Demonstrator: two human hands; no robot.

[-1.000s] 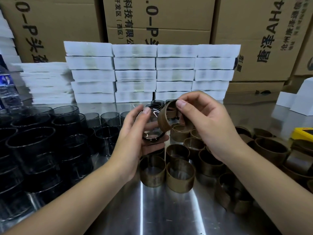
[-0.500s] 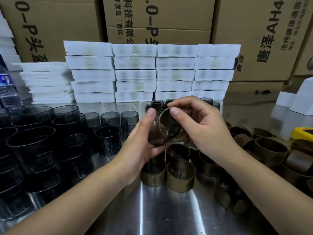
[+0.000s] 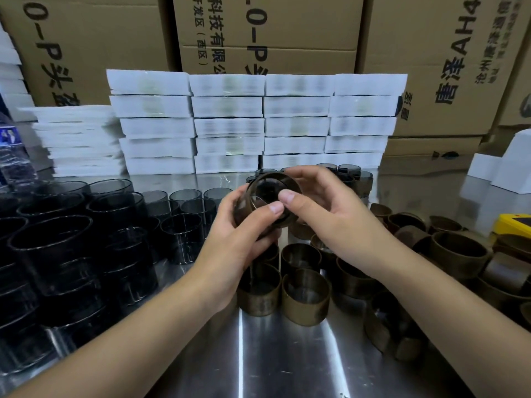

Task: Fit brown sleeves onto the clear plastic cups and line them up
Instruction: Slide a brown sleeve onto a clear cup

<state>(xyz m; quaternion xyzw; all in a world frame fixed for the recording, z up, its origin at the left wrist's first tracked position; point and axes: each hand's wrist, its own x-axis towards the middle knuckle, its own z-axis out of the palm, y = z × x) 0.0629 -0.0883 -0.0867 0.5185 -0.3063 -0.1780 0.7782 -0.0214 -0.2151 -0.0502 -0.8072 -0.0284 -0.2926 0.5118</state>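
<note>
Over the table (image 3: pixel 287 357), left hand (image 3: pixel 234 245) and right hand (image 3: pixel 330 216) grip one cup (image 3: pixel 265 191).

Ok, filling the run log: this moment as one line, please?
left hand: grips cup | right hand: pinches cup | sleeve: seemingly on cup | sleeved cups: standing below hands

**Hidden, cropped and blurred parts**

Partly covered by left hand (image 3: pixel 241 239) and right hand (image 3: pixel 327 216): held cup (image 3: pixel 265 193), extent of sleeving not discernible. Cropped at left edge: bottle (image 3: pixel 13 159). Cropped at right edge: yellow object (image 3: pixel 514 225), kind unclear. Blurred beyond reading: print on white boxes (image 3: pixel 228 127). Cropped at top: cartons (image 3: pixel 267 30).
</note>
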